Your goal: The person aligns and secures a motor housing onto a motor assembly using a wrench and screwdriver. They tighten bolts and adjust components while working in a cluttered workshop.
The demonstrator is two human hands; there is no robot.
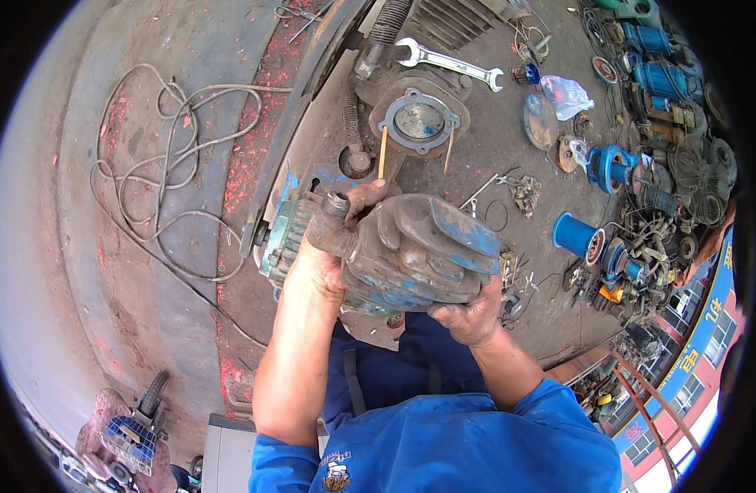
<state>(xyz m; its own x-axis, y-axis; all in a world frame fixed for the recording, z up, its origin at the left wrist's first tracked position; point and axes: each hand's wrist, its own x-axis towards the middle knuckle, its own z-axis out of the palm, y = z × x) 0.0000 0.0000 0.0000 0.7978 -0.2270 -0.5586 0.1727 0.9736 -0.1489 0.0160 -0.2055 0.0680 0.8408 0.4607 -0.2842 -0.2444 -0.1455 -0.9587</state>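
Note:
A heavy finned metal cylinder (419, 251), grimy with patches of blue paint, is held between my two hands above the floor. My left hand (338, 259) grips its left side, next to a short threaded pipe stub (337, 207); part of that hand is behind the casting. Closed on the lower right edge is my right hand (474, 316). Just beyond stands a machine body with a round blue-grey flange (416, 146) around a flat disc (419, 121). A thin yellow stick (383, 156) reaches from the flange toward my left fingertips. A second thin stick (449, 149) is at the flange's right.
A large open-end wrench (452, 63) lies beyond the flange. A green finned motor (286, 234) is left of my arm. Coiled cable (160, 177) spreads over the left ground. Blue motor parts (577, 234), a plastic bag (567, 96), pliers and scrap lie to the right.

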